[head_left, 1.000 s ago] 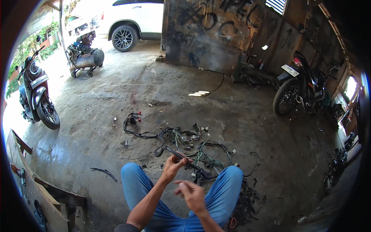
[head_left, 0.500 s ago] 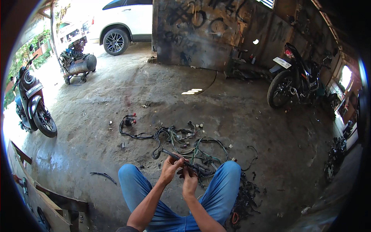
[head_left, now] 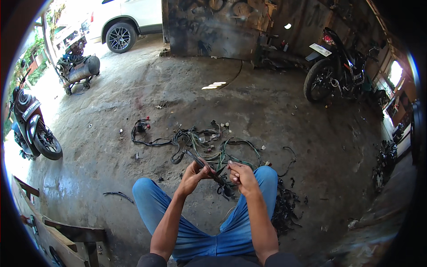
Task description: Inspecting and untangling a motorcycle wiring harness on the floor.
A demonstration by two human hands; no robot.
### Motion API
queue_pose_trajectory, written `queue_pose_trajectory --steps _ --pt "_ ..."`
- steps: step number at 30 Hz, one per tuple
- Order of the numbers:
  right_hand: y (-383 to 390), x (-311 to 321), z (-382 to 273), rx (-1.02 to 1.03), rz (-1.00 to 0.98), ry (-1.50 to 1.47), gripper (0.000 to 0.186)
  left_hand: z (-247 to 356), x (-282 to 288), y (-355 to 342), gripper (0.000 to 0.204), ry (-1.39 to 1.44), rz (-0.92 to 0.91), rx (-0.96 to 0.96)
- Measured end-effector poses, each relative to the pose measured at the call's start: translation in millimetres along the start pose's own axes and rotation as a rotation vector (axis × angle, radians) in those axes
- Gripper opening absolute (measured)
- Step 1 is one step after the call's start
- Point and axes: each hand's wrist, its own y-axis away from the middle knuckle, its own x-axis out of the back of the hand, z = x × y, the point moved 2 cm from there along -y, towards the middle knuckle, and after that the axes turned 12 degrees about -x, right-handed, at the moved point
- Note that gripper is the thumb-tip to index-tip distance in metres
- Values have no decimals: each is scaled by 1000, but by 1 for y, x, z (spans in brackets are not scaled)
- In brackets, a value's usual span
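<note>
A wiring harness (head_left: 234,140) lies spread on the floor before my knees, with black-wrapped branches, green and pale wires and several small plugs. My left hand (head_left: 194,178) is closed around a thick black-wrapped section of it, held up between my knees. The wrapped end sticks out above that hand, and more dark cable hangs below. To the right, my right hand (head_left: 243,177) is raised with thumb and forefinger pinched. A thin black strip (head_left: 221,170), tape by its look, runs from the wrapped section to those fingertips.
Black scraps (head_left: 284,214) lie heaped beside my right knee. A dark strip (head_left: 119,194) lies on the floor at left, near a wooden bench (head_left: 78,232). Motorbikes (head_left: 38,127) stand at left and far right, an air compressor (head_left: 80,71) and white car (head_left: 149,15) farther back.
My right hand has moved away from my left, up and to the right, drawing the thin strip out. My left hand stays on the wrapped section. The whole view has shifted slightly.
</note>
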Motion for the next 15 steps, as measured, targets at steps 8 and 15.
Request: queue_pose_trajectory --steps 8,15 --pt "0 -13 18 381 519 -97 23 -15 23 4 23 29 156 -106" --pt "81 -90 66 92 -69 698 30 -23 20 2 24 43 279 -145"
